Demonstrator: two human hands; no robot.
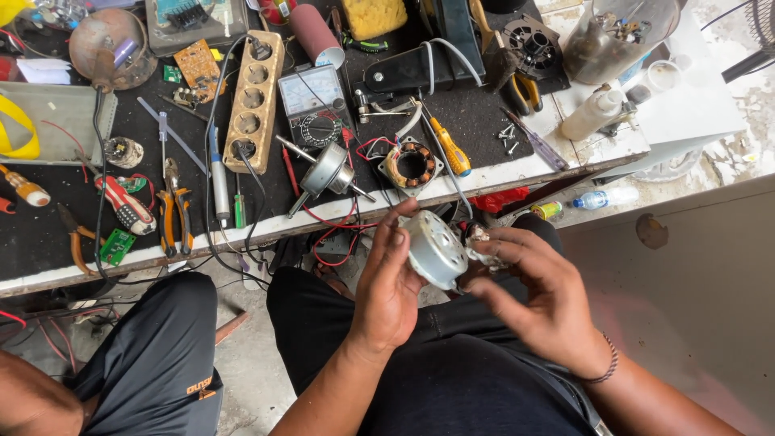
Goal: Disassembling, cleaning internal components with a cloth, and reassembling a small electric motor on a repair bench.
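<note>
Silver motor housing [434, 250] between both hands

A grey analog meter [313, 103] with a pale dial face sits mid-desk [48, 234]; a clear bottle [601, 198] (blue label) lies on the floor at right.

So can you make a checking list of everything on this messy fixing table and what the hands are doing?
Surface: workbench with a black mat, crowded.
Job's things: round silver motor housing, held above the lap.
Clutter: multimeter, wooden socket strip, stator coil, orange pliers, yellow screwdriver, loose screws.
Grippers: left hand grips the housing; right hand pinches at its right side.
Cables: red wires hang off the bench edge.
Surroundings: plastic bottle on the floor; another person's knee to the left.
</note>
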